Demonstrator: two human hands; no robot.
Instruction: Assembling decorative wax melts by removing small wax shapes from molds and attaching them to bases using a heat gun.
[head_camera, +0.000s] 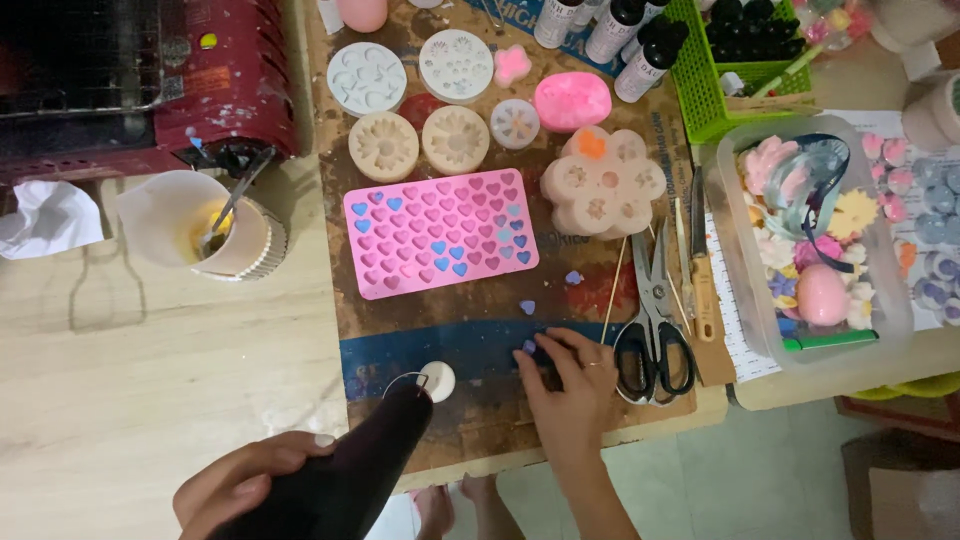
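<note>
On the desk: a worn brown work mat (480, 300) covers the middle of the wooden desk (150, 380), with a red machine (150, 80) at the far left.
Clear tub: a plastic box (740, 300) of finished pastel flower pieces stands at the right, a green basket (700, 90) of dark bottles beyond it.
Pink heart mould: the soft silicone tray (440, 232) lies mid-mat, some cavities filled blue, most pink.
Heat gun: a dark, stiff-bodied blower (350, 470) points its nozzle at a small white round mould (437, 380) on the near mat.
Left hand: the left hand (240, 490) is clamped round the blower's rear grip.
Scissors: black-handled scissors (655, 330) lie just right of the right hand.
Right hand: the right hand (570, 385) has its fingertips pinched together on tiny blue heart pieces (530, 348) at the near mat edge.
Handling: the hearts look light, small and probably brittle or easily marked; a gentle pinch at their edges seems best.
</note>
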